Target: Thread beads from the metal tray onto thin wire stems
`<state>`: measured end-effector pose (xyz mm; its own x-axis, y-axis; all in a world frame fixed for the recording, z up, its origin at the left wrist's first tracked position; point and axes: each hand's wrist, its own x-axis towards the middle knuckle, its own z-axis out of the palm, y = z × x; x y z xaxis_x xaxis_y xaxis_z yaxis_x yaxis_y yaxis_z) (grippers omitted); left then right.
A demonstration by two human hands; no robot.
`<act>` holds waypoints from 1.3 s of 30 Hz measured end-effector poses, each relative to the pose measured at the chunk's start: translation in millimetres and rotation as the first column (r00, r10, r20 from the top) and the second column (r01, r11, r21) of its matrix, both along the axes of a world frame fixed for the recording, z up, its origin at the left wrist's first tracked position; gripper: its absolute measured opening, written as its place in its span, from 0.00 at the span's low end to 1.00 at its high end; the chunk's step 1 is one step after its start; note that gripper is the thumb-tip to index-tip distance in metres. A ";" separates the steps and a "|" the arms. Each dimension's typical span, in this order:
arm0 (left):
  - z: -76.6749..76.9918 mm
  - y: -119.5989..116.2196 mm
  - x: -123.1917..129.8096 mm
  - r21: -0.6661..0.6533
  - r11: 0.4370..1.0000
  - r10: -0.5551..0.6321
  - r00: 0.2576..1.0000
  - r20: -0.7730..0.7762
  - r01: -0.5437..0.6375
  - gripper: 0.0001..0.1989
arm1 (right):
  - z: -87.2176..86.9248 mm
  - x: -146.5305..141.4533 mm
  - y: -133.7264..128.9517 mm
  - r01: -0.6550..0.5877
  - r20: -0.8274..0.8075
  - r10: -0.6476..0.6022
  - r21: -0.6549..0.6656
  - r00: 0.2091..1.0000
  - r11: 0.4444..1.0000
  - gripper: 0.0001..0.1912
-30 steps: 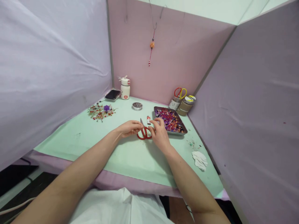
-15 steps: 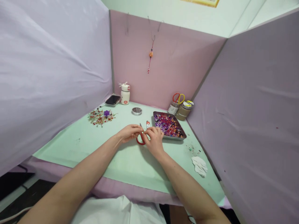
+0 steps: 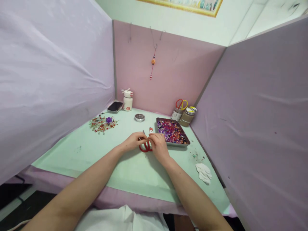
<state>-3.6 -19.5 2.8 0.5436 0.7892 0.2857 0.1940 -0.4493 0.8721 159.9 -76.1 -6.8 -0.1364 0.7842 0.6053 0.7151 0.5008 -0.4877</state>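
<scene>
My left hand [image 3: 135, 141] and my right hand [image 3: 158, 145] meet fingertip to fingertip above the green table. Both are closed in a pinch; what lies between the fingers is too small to make out. Beneath them, red-handled scissors [image 3: 143, 149] rest on the table, partly covered by the hands. A small red and white item [image 3: 151, 130] lies just behind the fingers. To the right of my right hand sits a metal tray [image 3: 178, 145] of purple, red and orange beads [image 3: 171, 130].
Beaded strands [image 3: 101, 124] lie at the left, below a phone [image 3: 115, 106] and a white bottle [image 3: 127, 102]. A round tin [image 3: 140, 117] sits mid-back. Jars [image 3: 187, 117] stand behind the tray; a white glove [image 3: 203, 173] lies right. An orange-beaded string [image 3: 153, 61] hangs on the pink panel.
The camera view has tilted up slightly, showing more of the wall picture. My hands have drawn closer together, and more of the scissors' red handles shows below them.
</scene>
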 end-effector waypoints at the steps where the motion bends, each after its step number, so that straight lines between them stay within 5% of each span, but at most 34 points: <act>1: 1.2 -1.2 0.0 0.011 1.000 -0.018 1.000 0.001 0.018 0.07 | -0.9 1.1 1.4 -0.035 -0.094 0.028 -0.074 0.995 0.997 0.10; 5: 4.5 -3.0 0.0 0.030 0.999 -0.029 0.998 0.050 0.028 0.08 | -2.8 1.1 4.7 -0.230 -0.521 -0.007 -0.389 0.854 0.892 0.12; 8: 4.0 -2.5 0.2 0.028 0.999 -0.023 0.995 0.095 0.020 0.07 | -0.5 -0.8 4.2 -0.359 -0.684 -0.076 -0.470 0.725 0.806 0.14; 17: 2.6 -3.4 1.0 0.020 0.999 -0.042 0.992 0.119 0.040 0.06 | 7.2 2.8 -0.4 -0.510 -0.773 -0.120 -0.518 0.623 0.686 0.16; 25: 3.5 -3.9 2.5 -0.068 0.991 -0.101 0.972 0.214 0.118 0.11 | 9.6 9.0 -0.8 -0.683 -0.831 -0.118 -0.520 0.544 0.514 0.19; 28: 2.8 -3.9 3.0 -0.094 0.989 -0.088 0.973 0.213 0.110 0.11 | 6.7 8.0 0.0 -0.625 -0.811 -0.134 -0.532 0.569 0.571 0.19; 33: 1.4 -4.0 4.6 -0.100 0.995 -0.008 0.974 0.225 0.032 0.10 | 1.8 5.5 4.6 -0.392 -0.776 -0.139 -0.454 0.615 0.800 0.15; 39: -0.2 -2.2 3.5 -0.130 0.991 0.006 0.974 0.226 0.024 0.10 | 3.1 6.8 5.2 -0.354 -0.696 0.009 -0.355 0.718 0.865 0.11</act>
